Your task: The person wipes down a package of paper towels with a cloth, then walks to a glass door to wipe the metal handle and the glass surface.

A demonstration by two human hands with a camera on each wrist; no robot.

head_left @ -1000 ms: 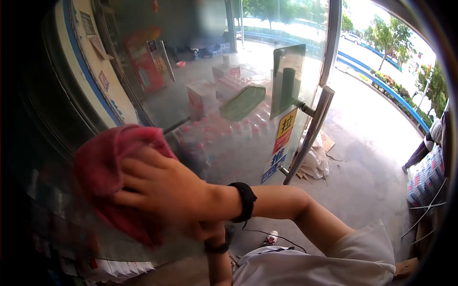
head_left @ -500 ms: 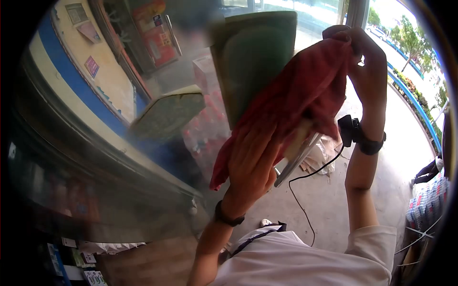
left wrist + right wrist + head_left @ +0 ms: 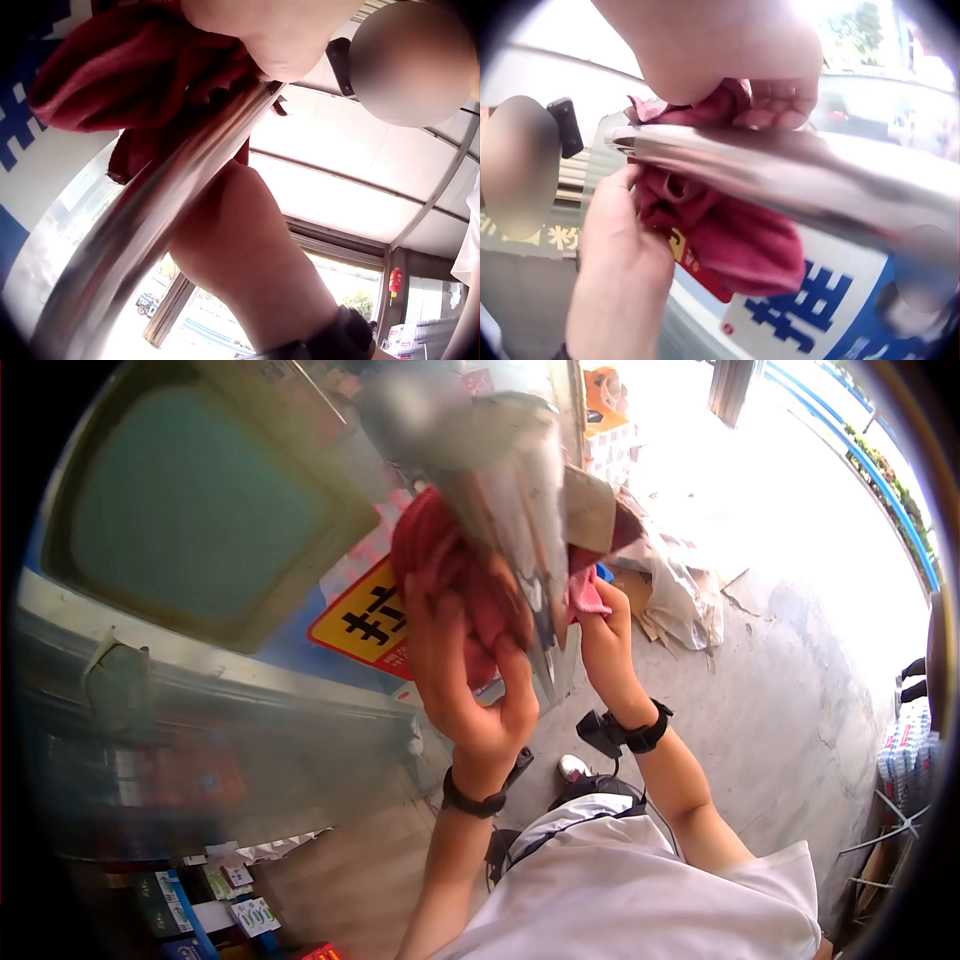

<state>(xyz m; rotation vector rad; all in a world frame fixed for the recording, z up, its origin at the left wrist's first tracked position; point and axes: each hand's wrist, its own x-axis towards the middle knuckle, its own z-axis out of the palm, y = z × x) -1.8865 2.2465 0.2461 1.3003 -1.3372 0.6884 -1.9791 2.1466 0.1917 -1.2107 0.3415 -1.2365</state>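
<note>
A dark red cloth [image 3: 430, 545] is bunched around a shiny metal door handle [image 3: 520, 510] on a glass door. On the handle's left side, my left hand [image 3: 460, 675] grips the cloth between thumb and fingers. My right hand [image 3: 608, 645] is on the other side and pinches a corner of the same cloth. In the right wrist view, the right hand's fingers [image 3: 784, 101] curl at the cloth above the handle [image 3: 780, 165]. The left hand [image 3: 626, 255] is below it, with cloth hanging under the bar. The handle hides part of both hands' fingertips in the head view.
A yellow sticker [image 3: 365, 620] is on the glass beside the handle, and a green pad [image 3: 190, 510] is at upper left. Plastic wrapping and cardboard [image 3: 680, 590] lie on the floor behind. Small boxes [image 3: 255, 915] stand at lower left, and wrapped packs [image 3: 910, 745] at right.
The cloth went from the glass at left to the door handle, where it is now bunched around the bar. Both hands came together there, the right lowering from above. The head view moved closer to the handle.
</note>
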